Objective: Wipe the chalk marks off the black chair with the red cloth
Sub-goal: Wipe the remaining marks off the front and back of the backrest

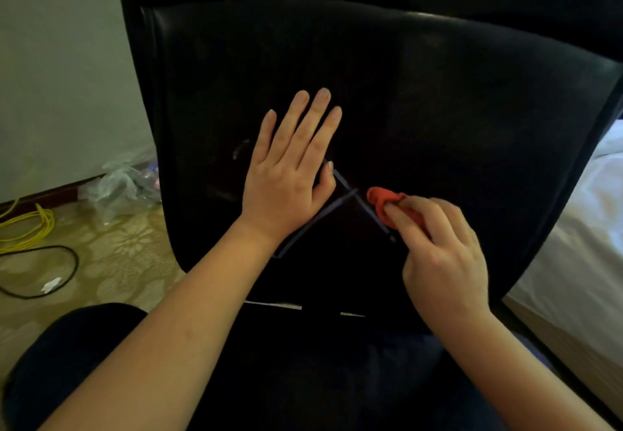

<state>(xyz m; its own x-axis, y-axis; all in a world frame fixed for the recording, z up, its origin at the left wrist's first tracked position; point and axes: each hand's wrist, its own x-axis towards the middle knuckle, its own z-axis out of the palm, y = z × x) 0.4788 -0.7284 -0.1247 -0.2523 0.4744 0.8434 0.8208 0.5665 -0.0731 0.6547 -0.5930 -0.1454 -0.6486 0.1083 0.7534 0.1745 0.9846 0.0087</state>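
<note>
The black chair [421, 100] fills most of the view, its dark surface facing me. Pale chalk marks [323, 215] form crossing lines near its middle, with a faint curved mark further left. My left hand [290, 167] lies flat on the chair with straight fingers, covering part of the lines. My right hand [441, 252] pinches the bunched red cloth [382, 198] and holds it against the right-hand chalk line.
Patterned floor at the left carries a yellow cable [30, 225], a black cable [64, 262] and a crumpled clear plastic bag [124, 184] by the wall. A bed with white sheets [586, 215] stands close on the right. My dark-clothed knees sit at the bottom.
</note>
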